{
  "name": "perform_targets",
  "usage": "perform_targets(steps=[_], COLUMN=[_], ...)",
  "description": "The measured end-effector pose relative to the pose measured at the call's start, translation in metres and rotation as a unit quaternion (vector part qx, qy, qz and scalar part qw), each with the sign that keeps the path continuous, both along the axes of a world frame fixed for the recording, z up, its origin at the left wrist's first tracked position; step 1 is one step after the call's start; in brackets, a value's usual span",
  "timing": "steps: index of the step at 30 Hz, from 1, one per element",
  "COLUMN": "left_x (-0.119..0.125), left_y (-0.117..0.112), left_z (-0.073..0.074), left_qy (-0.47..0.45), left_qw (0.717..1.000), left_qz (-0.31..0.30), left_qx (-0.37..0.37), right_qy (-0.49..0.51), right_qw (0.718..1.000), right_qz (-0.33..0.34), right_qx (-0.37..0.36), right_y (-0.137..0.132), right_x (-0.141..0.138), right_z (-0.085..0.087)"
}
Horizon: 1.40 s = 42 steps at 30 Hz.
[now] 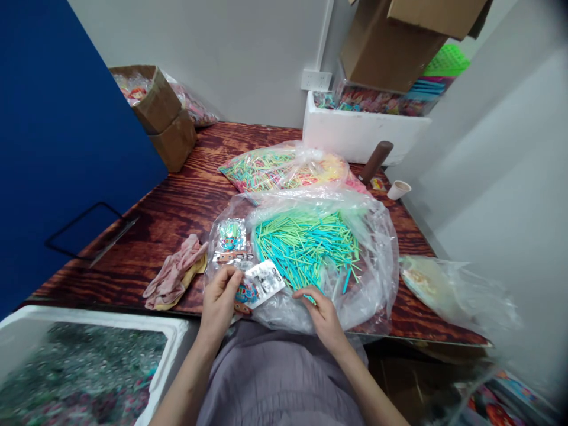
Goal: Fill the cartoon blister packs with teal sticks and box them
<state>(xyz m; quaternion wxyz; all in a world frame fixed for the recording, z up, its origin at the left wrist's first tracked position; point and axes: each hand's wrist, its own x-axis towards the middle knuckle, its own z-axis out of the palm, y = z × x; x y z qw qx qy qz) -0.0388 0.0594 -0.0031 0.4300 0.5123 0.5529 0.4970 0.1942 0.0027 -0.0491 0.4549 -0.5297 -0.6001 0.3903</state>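
My left hand pinches a small printed pouch, tilted over the near edge of the clear plastic bag. Close beside it, my right hand is closed around a few thin green and blue sticks, their ends showing at the fingers. A loose heap of green and blue sticks lies on the spread bag just beyond both hands. To the left of the heap, silvery printed pouches rest on the plastic. Whether the held pouch's mouth is open, I cannot tell.
Behind the heap lies a bag of multicoloured sticks. Pink gloves are at left, above a white foam box. A paper cup, a brown cylinder and a plastic bag stand or lie at right.
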Motion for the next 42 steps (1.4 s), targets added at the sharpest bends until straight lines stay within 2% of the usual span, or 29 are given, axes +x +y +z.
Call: perform_targets(steps=[6, 10, 16, 23, 29, 42], left_x=[0.006, 0.008, 0.006, 0.003, 0.003, 0.009], left_y=[-0.003, -0.006, -0.01, -0.009, -0.014, -0.015], left_z=[0.004, 0.001, 0.004, 0.004, 0.006, -0.002], left_qy=[0.02, -0.016, 0.053, 0.029, 0.017, -0.004], left_qw=[0.999, 0.999, 0.999, 0.999, 0.999, 0.998], left_qz=[-0.03, 0.001, -0.005, 0.004, -0.018, -0.05], left_qx=[-0.023, -0.045, -0.008, -0.017, -0.031, -0.045], right_qy=[-0.004, -0.01, -0.014, -0.011, -0.005, 0.004], right_qw=[1.0, 1.0, 1.0, 1.0, 1.0, 1.0], right_qz=[-0.004, -0.008, -0.009, -0.001, -0.004, -0.003], right_qx=[0.0, 0.002, 0.006, 0.0, -0.006, -0.006], right_y=[0.0, 0.0, 0.0, 0.0, 0.0, 0.0], right_x=[0.0, 0.0, -0.001, -0.001, -0.001, -0.001], right_z=[-0.001, -0.002, -0.001, -0.003, -0.002, -0.003])
